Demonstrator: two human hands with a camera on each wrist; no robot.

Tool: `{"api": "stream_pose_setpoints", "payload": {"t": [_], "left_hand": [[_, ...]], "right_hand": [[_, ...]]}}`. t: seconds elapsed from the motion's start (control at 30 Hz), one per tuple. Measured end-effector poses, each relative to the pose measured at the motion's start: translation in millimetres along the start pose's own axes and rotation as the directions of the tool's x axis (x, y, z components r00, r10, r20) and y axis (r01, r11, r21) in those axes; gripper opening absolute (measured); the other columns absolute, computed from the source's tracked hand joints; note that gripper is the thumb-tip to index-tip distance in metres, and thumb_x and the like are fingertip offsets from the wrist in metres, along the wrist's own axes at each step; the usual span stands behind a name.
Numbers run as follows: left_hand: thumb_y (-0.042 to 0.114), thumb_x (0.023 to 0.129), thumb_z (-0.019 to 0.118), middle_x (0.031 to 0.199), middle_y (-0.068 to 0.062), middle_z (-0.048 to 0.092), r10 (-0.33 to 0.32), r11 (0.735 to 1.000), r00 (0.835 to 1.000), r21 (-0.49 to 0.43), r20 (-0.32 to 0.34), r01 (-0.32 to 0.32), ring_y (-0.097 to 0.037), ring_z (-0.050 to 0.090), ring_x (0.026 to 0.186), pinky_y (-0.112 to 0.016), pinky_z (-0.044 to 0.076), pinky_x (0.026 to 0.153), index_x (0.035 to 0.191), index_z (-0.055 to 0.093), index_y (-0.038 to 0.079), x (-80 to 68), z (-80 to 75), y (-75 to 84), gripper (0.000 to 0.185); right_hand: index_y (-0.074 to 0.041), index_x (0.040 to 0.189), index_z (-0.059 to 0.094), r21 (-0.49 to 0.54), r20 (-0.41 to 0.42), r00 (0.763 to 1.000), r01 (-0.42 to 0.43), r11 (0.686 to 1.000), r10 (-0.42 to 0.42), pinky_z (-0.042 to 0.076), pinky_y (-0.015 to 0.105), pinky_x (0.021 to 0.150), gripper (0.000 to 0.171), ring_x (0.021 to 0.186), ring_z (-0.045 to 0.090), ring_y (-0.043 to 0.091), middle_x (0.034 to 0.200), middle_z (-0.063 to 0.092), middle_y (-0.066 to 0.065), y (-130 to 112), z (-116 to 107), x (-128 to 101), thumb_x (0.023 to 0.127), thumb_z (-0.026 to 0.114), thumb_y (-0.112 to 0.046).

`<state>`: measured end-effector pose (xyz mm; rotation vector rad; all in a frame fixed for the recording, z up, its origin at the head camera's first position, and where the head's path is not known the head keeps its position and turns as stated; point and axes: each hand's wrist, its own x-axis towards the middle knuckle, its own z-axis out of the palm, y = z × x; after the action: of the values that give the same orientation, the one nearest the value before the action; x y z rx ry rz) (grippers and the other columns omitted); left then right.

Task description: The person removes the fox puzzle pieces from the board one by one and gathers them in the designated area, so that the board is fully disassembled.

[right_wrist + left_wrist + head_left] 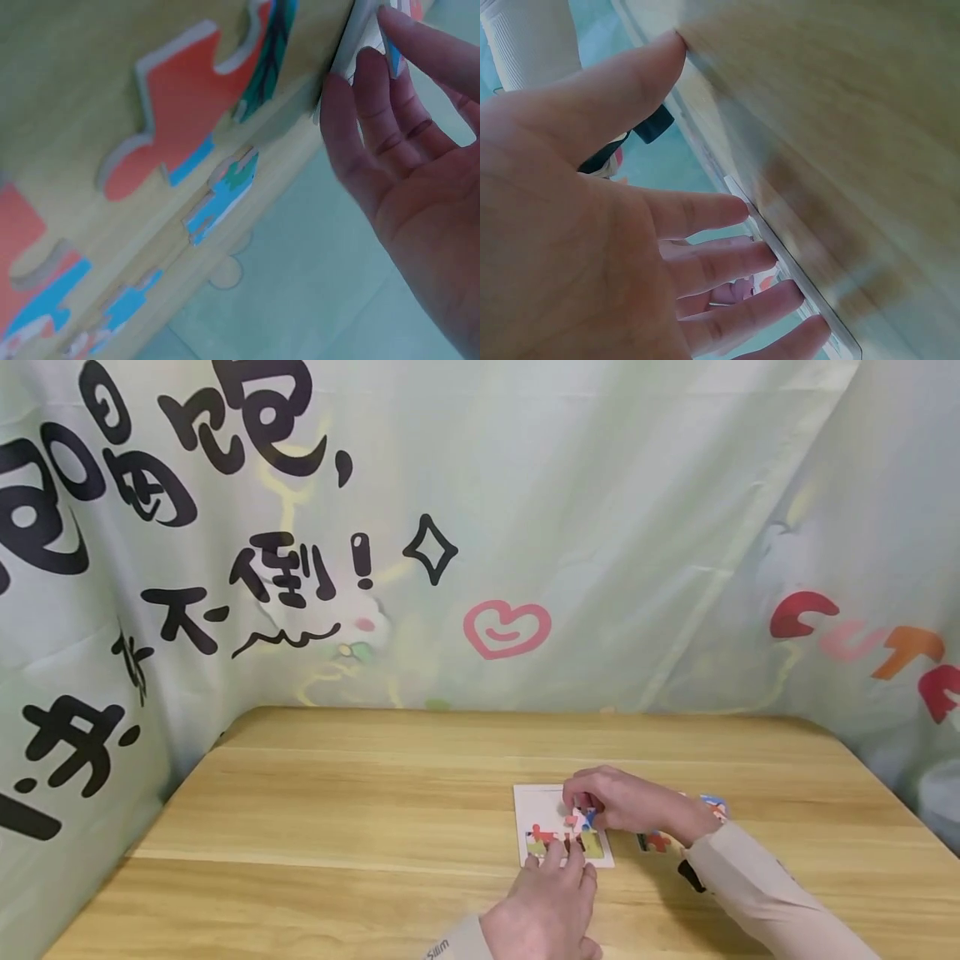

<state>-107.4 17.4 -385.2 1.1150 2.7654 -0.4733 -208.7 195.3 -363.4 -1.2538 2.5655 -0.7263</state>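
Observation:
A white-bordered puzzle board (534, 802) lies on the table, with several joined pieces (592, 845) along its near side. My right hand (626, 799) is over the board's right part and pinches a puzzle piece (391, 54) between thumb and fingers; the piece stands on edge, with some blue on it. From the near side my left hand (546, 902) reaches in, its fingers nearly straight and the tips touching the board's near edge (780, 251). Its thumb stands apart from the other fingers. The right hand partly hides the board's far right corner.
To the right of the board lie several loose puzzle pieces, among them a red one with a dark green tree (195, 90) and a blue one (715, 807). A small black object (691, 876) shows at my right wrist. Printed fabric (600, 527) hangs behind the wooden table (315, 810).

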Motion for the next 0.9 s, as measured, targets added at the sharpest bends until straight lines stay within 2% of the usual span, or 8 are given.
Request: {"api": "stream_pose_setpoints", "payload": {"t": [0.33, 0.6, 0.77, 0.9], "left_hand": [[0.077, 0.087, 0.055, 0.156, 0.005, 0.037, -0.008, 1.0, 1.0, 0.008, 0.014, 0.007, -0.014, 0.037, 0.135, -0.03, 0.047, 0.101, 0.152, 0.046, 0.026, -3.1, -3.5, -1.2, 0.083], [0.074, 0.087, 0.057, 0.155, 0.003, 0.038, 0.002, 0.999, 1.0, -0.04, 0.002, -0.002, -0.015, 0.039, 0.132, -0.032, 0.047, 0.101, 0.151, 0.047, 0.024, -2.9, -6.7, -0.7, 0.082], [0.075, 0.087, 0.056, 0.157, 0.005, 0.034, -0.004, 1.0, 1.0, -0.02, 0.019, 0.005, -0.015, 0.038, 0.133, -0.032, 0.047, 0.101, 0.152, 0.045, 0.025, -3.8, -7.5, -1.0, 0.083], [0.075, 0.086, 0.059, 0.156, 0.008, 0.033, -0.005, 1.0, 1.0, -0.029, 0.029, 0.005, -0.014, 0.037, 0.133, -0.032, 0.047, 0.101, 0.152, 0.046, 0.026, -4.8, -7.4, -1.1, 0.083]], "right_hand": [[-0.014, 0.082, 0.058, 0.057, 0.008, 0.999, 0.036, 0.998, -0.036, 0.044, 0.022, 0.059, 0.041, 0.069, 0.045, 0.003, 0.075, 0.052, -0.008, -7.0, 0.4, 0.1, 0.073, 0.061, 0.026], [-0.013, 0.084, 0.067, 0.026, -0.004, 0.994, 0.11, 0.994, -0.11, 0.052, 0.022, 0.061, 0.035, 0.072, 0.052, 0.0, 0.081, 0.061, -0.009, -11.5, -0.4, -9.2, 0.078, 0.069, 0.021], [-0.013, 0.085, 0.066, 0.017, -0.026, 0.996, 0.089, 0.996, -0.088, 0.051, 0.022, 0.06, 0.034, 0.07, 0.05, -0.001, 0.08, 0.061, -0.01, -10.2, -1.0, -6.0, 0.079, 0.067, 0.021], [-0.013, 0.085, 0.065, 0.033, -0.013, 0.998, 0.067, 0.997, -0.067, 0.05, 0.022, 0.059, 0.034, 0.069, 0.049, -0.001, 0.078, 0.06, -0.011, -9.0, -1.0, -2.5, 0.08, 0.065, 0.02]]}}
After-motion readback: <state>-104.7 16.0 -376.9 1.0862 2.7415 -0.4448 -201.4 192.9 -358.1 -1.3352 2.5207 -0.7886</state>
